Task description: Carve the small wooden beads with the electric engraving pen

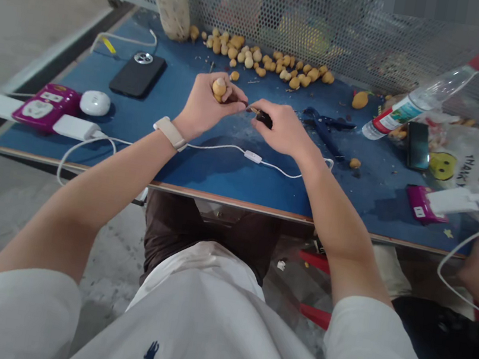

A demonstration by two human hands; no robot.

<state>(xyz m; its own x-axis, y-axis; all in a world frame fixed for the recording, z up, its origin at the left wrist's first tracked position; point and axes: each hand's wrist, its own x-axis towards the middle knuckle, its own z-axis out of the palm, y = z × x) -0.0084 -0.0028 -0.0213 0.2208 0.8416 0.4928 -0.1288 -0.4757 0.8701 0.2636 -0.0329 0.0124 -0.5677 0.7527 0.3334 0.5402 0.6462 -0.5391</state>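
My left hand (208,103) is closed around a small tan gourd (219,89), whose rounded end shows above the curled fingers. A pale band sits on that wrist. Thumb and fingertips of this hand point toward my right hand (277,126), and the two almost meet over the table. In my right hand's closed fingers is a small tool with a dark handle (265,118); its tip reaches the left fingertips, too small to make out. Blue-handled pliers (325,129) lie just beyond the right hand. Several more small gourds (249,61) are heaped along the back of the table.
On the blue table (223,171) runs a white cable with an inline switch (252,157). Left lie a black phone (138,75), a white case (95,103) and a purple socket block (47,106). Right stand a water bottle (426,99) and another phone (418,146). A mesh panel (256,8) borders the back.
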